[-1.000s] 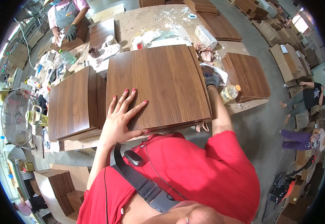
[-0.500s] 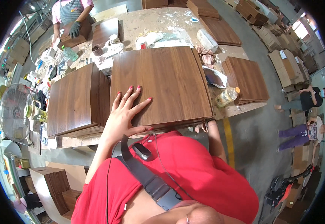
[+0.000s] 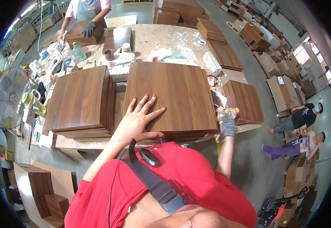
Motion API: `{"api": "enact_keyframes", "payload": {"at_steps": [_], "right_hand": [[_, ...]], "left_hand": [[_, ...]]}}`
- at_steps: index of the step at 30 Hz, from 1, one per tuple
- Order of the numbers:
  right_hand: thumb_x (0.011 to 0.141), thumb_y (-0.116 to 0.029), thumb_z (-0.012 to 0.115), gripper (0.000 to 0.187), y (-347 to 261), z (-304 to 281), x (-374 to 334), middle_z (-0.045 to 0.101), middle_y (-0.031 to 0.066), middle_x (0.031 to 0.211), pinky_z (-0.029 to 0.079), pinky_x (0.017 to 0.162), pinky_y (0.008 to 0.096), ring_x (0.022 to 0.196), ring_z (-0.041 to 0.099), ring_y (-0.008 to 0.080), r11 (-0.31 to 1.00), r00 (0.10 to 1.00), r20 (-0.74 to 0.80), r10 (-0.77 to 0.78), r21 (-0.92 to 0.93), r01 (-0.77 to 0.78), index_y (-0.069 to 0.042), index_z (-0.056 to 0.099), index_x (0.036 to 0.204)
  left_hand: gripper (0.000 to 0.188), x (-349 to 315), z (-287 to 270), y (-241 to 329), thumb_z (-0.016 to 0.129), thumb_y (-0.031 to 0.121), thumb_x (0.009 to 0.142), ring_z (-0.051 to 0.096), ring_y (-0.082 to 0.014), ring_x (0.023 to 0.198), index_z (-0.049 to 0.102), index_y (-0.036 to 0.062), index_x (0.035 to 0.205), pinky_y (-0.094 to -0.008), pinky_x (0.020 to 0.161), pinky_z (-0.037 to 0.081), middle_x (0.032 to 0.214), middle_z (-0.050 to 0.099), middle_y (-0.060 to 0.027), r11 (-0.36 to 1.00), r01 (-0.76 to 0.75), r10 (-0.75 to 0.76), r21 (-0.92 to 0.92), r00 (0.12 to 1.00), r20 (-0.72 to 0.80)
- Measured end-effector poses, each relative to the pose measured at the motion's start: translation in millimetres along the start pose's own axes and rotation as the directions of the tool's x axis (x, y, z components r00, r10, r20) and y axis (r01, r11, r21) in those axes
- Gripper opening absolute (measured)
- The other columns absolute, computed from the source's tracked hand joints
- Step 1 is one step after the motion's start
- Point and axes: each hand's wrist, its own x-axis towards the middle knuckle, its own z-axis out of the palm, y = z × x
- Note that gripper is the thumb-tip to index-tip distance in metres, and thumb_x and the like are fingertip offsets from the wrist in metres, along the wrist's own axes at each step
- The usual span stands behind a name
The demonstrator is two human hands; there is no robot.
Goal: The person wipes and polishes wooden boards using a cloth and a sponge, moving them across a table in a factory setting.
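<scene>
Cloth of your red shirt [image 3: 207, 167] is closest to you, just on the near side of the middle stack [image 3: 178, 95] of brown boards. That stack sits on the table [image 3: 146, 40], at the table's near side. Your left hand [image 3: 138, 121] lies flat on top of the stack, toward its left. Those fingers are spread apart and pinch nothing. Your right hand [image 3: 226, 123], in a gray glove, is just off the stack's right near corner. It is blurry, so I can't tell if its fingers are together or apart, or if they hold the bottle [image 3: 232, 111] right by them.

The step now looks like keeping the stack steady with one hand while the other works beside it. I think the next move calls for a calm left palm, and a right hand kept clear of that corner and the bottle.

Left of the stack, only a thin gap parts it from the left stack [image 3: 78, 100], so room is tight. To its right, the small stack [image 3: 245, 100] sits just past the bottle, but floor [image 3: 249, 155] shows nearer you, so your elbow can swing. Beyond it stands a white cup [image 3: 126, 48]. Farther off, to its left, a co-worker's dark glove [image 3: 89, 29] rests on a brown pile [image 3: 80, 37].
</scene>
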Motion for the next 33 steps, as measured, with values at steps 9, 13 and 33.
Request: {"api": "enact_keyframes", "payload": {"at_steps": [9, 13, 33], "right_hand": [[0.094, -0.004, 0.063, 0.033, -204.9, 28.5, -27.6, 0.065, 0.0151, 0.123, 0.053, 0.096, 0.0306, 0.105, 0.067, 0.0214, 0.757, 0.751, 0.529, -0.394, -0.277, 0.592, 0.005, 0.064, 0.125], [0.095, -0.002, 0.058, 0.031, -206.4, 53.7, -17.1, 0.062, 0.0159, 0.121, 0.053, 0.092, 0.0355, 0.106, 0.065, 0.0248, 0.959, 0.860, 0.504, -0.075, -0.202, 0.202, 0.002, 0.064, 0.125], [0.099, -0.020, 0.047, 0.025, -240.7, 330.0, 133.2, 0.055, 0.0067, 0.071, 0.038, 0.052, 0.0394, 0.060, 0.049, 0.0213, 0.889, 0.305, 0.931, -0.203, 0.305, -0.341, -0.006, 0.058, 0.081]], "left_hand": [[0.093, -5.3, -0.4, -4.7, 0.085, 0.044, 0.072, 0.024, -0.0331, 0.153, 0.043, 0.0295, 0.153, -0.0561, 0.124, 0.016, 0.162, 0.032, -0.0147, 0.999, 0.015, -0.015, 0.036, 1.000, 0.020], [0.101, -2.1, -0.9, -8.0, 0.089, 0.039, 0.067, 0.019, -0.0314, 0.155, 0.040, 0.0336, 0.155, -0.0567, 0.125, 0.014, 0.165, 0.027, -0.0112, 0.999, 0.039, -0.040, 0.013, 0.995, 0.095], [0.087, -9.9, -0.4, -16.3, 0.086, 0.040, 0.072, 0.024, -0.0321, 0.153, 0.049, 0.0319, 0.150, -0.0582, 0.124, 0.015, 0.162, 0.035, -0.0114, 0.996, -0.023, 0.022, -0.081, 1.000, -0.011]]}}
